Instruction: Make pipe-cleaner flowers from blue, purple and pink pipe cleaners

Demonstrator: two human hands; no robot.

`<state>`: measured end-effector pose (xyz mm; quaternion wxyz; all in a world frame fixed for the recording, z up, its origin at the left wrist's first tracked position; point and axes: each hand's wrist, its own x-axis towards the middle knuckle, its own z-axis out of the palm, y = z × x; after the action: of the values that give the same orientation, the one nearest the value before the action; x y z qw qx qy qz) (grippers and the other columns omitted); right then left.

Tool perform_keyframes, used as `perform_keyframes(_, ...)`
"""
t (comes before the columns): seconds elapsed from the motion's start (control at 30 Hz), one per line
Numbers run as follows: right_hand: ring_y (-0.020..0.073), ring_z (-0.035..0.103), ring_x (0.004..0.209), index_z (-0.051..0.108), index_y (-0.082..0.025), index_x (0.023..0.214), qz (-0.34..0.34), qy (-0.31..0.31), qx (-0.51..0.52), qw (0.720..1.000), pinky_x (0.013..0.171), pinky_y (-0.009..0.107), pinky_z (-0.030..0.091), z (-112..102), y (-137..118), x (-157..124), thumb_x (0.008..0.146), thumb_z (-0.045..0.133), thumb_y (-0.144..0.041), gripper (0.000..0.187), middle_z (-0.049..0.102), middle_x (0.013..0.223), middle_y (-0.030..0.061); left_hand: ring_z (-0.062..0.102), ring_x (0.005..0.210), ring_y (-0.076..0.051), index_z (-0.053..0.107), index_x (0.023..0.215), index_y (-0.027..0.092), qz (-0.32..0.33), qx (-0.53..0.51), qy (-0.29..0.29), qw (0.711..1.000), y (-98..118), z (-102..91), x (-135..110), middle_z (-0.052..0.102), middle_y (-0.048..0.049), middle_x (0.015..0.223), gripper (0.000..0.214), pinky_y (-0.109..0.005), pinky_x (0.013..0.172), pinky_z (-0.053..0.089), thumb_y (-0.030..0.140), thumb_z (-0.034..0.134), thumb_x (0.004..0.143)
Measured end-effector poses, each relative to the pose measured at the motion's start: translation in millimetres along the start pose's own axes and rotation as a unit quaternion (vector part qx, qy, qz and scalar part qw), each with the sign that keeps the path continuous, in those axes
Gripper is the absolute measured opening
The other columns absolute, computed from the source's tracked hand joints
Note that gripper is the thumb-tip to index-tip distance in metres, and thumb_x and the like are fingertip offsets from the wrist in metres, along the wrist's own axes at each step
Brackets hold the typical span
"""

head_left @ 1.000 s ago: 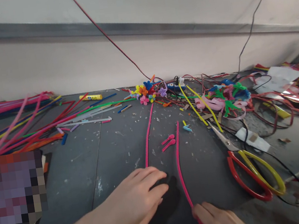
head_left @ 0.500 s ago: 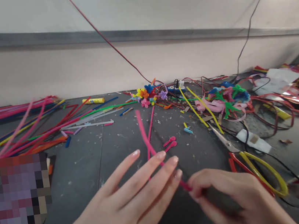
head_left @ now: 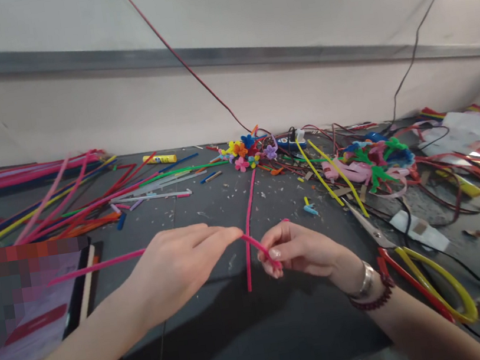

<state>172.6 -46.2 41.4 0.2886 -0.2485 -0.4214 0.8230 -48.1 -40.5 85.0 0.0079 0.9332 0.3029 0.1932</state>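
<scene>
A pink pipe cleaner [head_left: 112, 261] runs sideways through both hands, above the dark table. My left hand [head_left: 185, 265] is closed around its middle, with a long straight length sticking out to the left. My right hand [head_left: 292, 250] pinches its other end between thumb and fingers, where the stem bends downward. Beneath, a second pink pipe cleaner [head_left: 249, 220] lies lengthwise on the table, crossing under the held one. The small looped pink pieces are mostly hidden behind my right hand.
Scissors [head_left: 380, 238] with red and yellow handles lie at right beside two yellow pipe cleaners [head_left: 319, 172]. Small pipe-cleaner flowers [head_left: 240, 153] sit by the wall. Loose coloured pipe cleaners [head_left: 65, 207] spread at left near a phone-like dark-edged object [head_left: 76, 286]. Cables tangle at right.
My left hand has gone from spread fingers over the pipe cleaner to closed on it. Both hands have lifted, and the pipe cleaner has turned from pointing away to lying sideways.
</scene>
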Motion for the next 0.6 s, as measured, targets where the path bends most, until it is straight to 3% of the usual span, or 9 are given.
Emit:
perform_keyframes(0.13,0.0048,0.057,0.054,0.068,-0.012,0.075,-0.021,0.014,0.040,0.999,0.054,0.015,0.044,-15.7,11.9,7.4,0.068,0.070,-0.018,0.010,0.064,0.061,-0.0003,0.065,0.064,-0.016,0.062,0.098,0.021,-0.079,-0.046,0.010,0.996,-2.4,14.9,6.0,0.071,-0.0011,0.080,0.027,-0.023,0.058,0.045,0.022,0.037,0.087)
perform_keyframes(0.27,0.0042,0.054,0.055,0.068,-0.014,0.074,-0.062,0.049,0.045,0.996,0.055,0.017,0.041,-26.4,17.6,13.2,0.066,0.071,-0.017,0.009,0.061,0.063,-0.0016,0.060,0.048,-0.011,0.063,0.092,0.019,-0.160,-0.179,-0.018,0.971,0.7,26.1,10.8,0.067,0.0012,0.062,0.023,-0.019,0.050,0.043,0.023,0.042,0.085)
perform_keyframes(0.33,0.0038,0.052,0.055,0.069,-0.016,0.076,-0.080,0.084,0.019,0.993,0.054,0.016,0.039,-29.2,18.4,14.4,0.067,0.071,-0.016,0.009,0.060,0.062,-0.0025,0.058,0.041,-0.010,0.062,0.088,0.018,-0.220,-0.284,-0.063,0.931,5.5,30.1,12.9,0.065,0.0019,0.057,0.020,-0.017,0.043,0.042,0.025,0.044,0.085)
perform_keyframes(0.47,0.0051,0.052,0.057,0.071,-0.018,0.077,-0.119,0.154,-0.116,0.974,0.055,0.017,0.039,-30.3,17.7,15.1,0.068,0.070,-0.016,0.010,0.062,0.067,-0.0017,0.058,0.039,-0.010,0.056,0.085,0.016,-0.322,-0.480,-0.123,0.806,12.8,42.9,15.0,0.068,-0.0034,0.077,0.019,-0.015,0.029,0.034,0.032,0.046,0.083)
perform_keyframes(0.53,0.0077,0.054,0.064,0.071,-0.019,0.076,-0.171,0.168,-0.223,0.945,0.059,0.019,0.041,-30.1,17.2,15.2,0.069,0.069,-0.017,0.008,0.063,0.072,-0.0002,0.055,0.036,-0.008,0.054,0.085,0.015,-0.336,-0.536,-0.129,0.763,11.9,52.8,14.6,0.068,-0.0045,0.077,0.018,-0.014,0.027,0.028,0.032,0.047,0.082)
perform_keyframes(0.6,0.0095,0.056,0.068,0.071,-0.019,0.079,-0.219,0.181,-0.333,0.899,0.061,0.021,0.043,-30.8,18.0,15.2,0.071,0.068,-0.019,0.009,0.064,0.075,0.0009,0.050,0.033,-0.005,0.054,0.084,0.014,-0.327,-0.569,-0.124,0.744,8.4,63.4,13.3,0.068,-0.0047,0.076,0.018,-0.013,0.027,0.023,0.031,0.049,0.081)
